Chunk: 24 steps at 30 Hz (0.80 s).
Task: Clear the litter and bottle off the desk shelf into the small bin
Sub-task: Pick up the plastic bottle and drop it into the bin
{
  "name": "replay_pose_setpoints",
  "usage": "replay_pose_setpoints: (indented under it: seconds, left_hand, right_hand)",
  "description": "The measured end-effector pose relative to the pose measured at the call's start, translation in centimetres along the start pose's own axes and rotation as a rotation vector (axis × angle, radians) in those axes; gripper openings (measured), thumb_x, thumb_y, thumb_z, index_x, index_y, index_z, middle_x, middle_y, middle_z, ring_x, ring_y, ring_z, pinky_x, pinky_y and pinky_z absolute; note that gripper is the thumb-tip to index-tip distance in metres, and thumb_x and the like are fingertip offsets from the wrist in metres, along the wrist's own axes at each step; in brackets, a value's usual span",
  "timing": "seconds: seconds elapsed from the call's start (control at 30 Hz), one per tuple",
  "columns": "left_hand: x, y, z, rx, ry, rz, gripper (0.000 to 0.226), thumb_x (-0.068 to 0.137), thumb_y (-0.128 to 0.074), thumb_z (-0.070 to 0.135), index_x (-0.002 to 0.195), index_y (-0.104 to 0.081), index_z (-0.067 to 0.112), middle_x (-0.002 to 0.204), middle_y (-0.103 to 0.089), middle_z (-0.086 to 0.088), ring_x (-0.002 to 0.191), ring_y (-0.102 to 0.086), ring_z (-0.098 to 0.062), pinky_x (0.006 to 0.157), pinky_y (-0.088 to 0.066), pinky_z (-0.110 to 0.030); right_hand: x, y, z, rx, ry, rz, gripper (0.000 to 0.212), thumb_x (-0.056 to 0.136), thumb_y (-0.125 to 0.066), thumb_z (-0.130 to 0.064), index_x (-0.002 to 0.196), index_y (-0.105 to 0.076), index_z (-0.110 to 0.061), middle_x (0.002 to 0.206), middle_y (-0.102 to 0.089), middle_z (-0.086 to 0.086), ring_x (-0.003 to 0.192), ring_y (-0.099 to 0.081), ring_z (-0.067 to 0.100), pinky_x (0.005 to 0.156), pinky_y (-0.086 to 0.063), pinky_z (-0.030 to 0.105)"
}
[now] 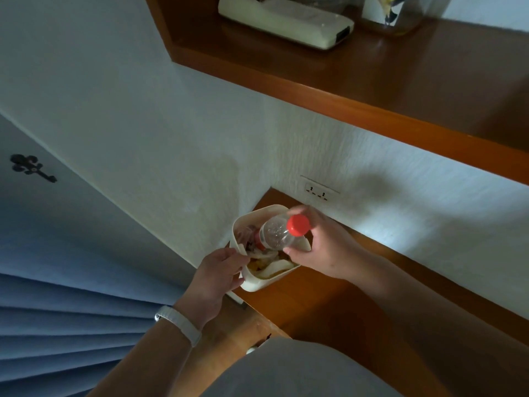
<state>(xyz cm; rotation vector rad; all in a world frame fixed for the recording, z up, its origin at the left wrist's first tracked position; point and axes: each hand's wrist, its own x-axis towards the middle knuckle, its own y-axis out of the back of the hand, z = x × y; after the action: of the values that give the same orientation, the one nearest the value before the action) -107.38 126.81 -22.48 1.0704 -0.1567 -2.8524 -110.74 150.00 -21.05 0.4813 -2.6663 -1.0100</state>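
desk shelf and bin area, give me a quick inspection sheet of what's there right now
surface: wooden lower shelf under the wall; the bin sits at its left end.
job's things: small cream bin already holds litter; clear bottle with red cap, bottom end down in the bin, cap end sticking out.
clutter: upper shelf carries a cream tissue box and a glass jar.
grippers: left hand grips the bin's near rim; right hand has its fingers round the bottle.
cables: nothing seen; wall socket has nothing plugged in.
surroundings: white textured wall, blue curtain.
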Motion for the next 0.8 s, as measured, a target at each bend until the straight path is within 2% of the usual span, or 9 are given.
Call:
replay_pose_setpoints:
  seconds: [0.1,0.2,0.3,0.37,0.47,0.53,0.67,0.8]
  left_hand:
    - [-0.1,-0.4,0.3,0.049,-0.048,-0.005,0.012,0.095,-0.067,0.008,0.093,-0.071,0.019,0.125,-0.069,-0.018,0.122,-0.065,-0.032,0.104,-0.055,-0.052]
    - [-0.1,-0.6,0.8,-0.028,-0.025,0.011,0.007,0.095,-0.068,0.010,0.095,-0.070,0.016,0.124,-0.069,-0.016,0.123,-0.064,-0.031,0.102,-0.056,-0.046]
    - [-0.1,-0.4,0.9,-0.080,-0.021,-0.013,0.008,0.097,-0.064,0.009,0.092,-0.068,0.013,0.109,-0.068,-0.012,0.129,-0.059,-0.043,0.110,-0.050,-0.052]
    - [-0.1,-0.1,0.8,-0.113,-0.009,-0.020,0.004,0.098,-0.063,0.009,0.096,-0.067,0.010,0.104,-0.067,-0.011,0.132,-0.056,-0.045,0.113,-0.046,-0.054]
    - [0.0,0.2,0.3,-0.112,-0.004,-0.006,0.011,0.098,-0.062,0.007,0.107,-0.069,0.006,0.124,-0.067,-0.014,0.129,-0.060,-0.038,0.107,-0.052,-0.049]
    - [0.0,0.4,0.1,-0.144,0.018,0.015,0.015,0.096,-0.065,0.008,0.111,-0.069,0.008,0.127,-0.067,-0.016,0.126,-0.062,-0.032,0.103,-0.055,-0.047]
    - [0.2,0.6,-0.5,-0.197,0.041,0.042,0.007,0.095,-0.067,0.008,0.101,-0.069,0.011,0.123,-0.069,-0.018,0.122,-0.064,-0.032,0.101,-0.055,-0.046]
    - [0.5,1.0,-1.3,-0.187,0.026,0.034,0.011,0.098,-0.061,0.005,0.095,-0.069,0.011,0.124,-0.067,-0.022,0.123,-0.063,-0.034,0.106,-0.053,-0.050]
  right_hand:
    - [0.2,-0.4,-0.7,-0.011,0.035,-0.116,0.056,0.081,-0.076,-0.036,0.126,-0.044,-0.032,0.117,-0.051,-0.020,0.102,-0.054,0.000,0.082,-0.045,0.011]
    - [0.4,-0.6,-0.9,-0.042,0.048,-0.158,0.055,0.081,-0.075,-0.038,0.126,-0.043,-0.033,0.120,-0.051,-0.017,0.102,-0.055,0.002,0.080,-0.046,0.013]
    - [0.6,-0.5,-0.9,-0.078,0.076,-0.167,0.056,0.080,-0.076,-0.038,0.125,-0.043,-0.033,0.120,-0.053,-0.018,0.099,-0.057,0.003,0.077,-0.044,0.012]
    - [0.6,-0.4,-0.8,-0.098,0.103,-0.183,0.061,0.080,-0.075,-0.041,0.131,-0.042,-0.034,0.125,-0.053,-0.017,0.106,-0.057,0.005,0.086,-0.048,0.020]
    - [0.1,-0.2,-0.4,-0.144,0.096,-0.200,0.074,0.079,-0.074,-0.046,0.140,-0.033,-0.037,0.138,-0.046,-0.016,0.124,-0.048,0.008,0.102,-0.044,0.033]
    - [-0.3,0.3,-0.4,-0.138,0.072,-0.182,0.077,0.078,-0.075,-0.047,0.140,-0.031,-0.038,0.140,-0.043,-0.016,0.125,-0.046,0.007,0.103,-0.043,0.032]
    - [-1.3,1.3,-0.2,-0.006,-0.048,-0.178,0.073,0.083,-0.071,-0.044,0.144,-0.031,-0.035,0.142,-0.037,-0.022,0.129,-0.037,-0.004,0.105,-0.037,0.022]
    - [-2.2,0.7,1.4,0.162,-0.216,-0.046,0.063,0.089,-0.063,-0.039,0.145,-0.036,-0.028,0.142,-0.044,-0.016,0.128,-0.041,-0.004,0.108,-0.038,0.028]
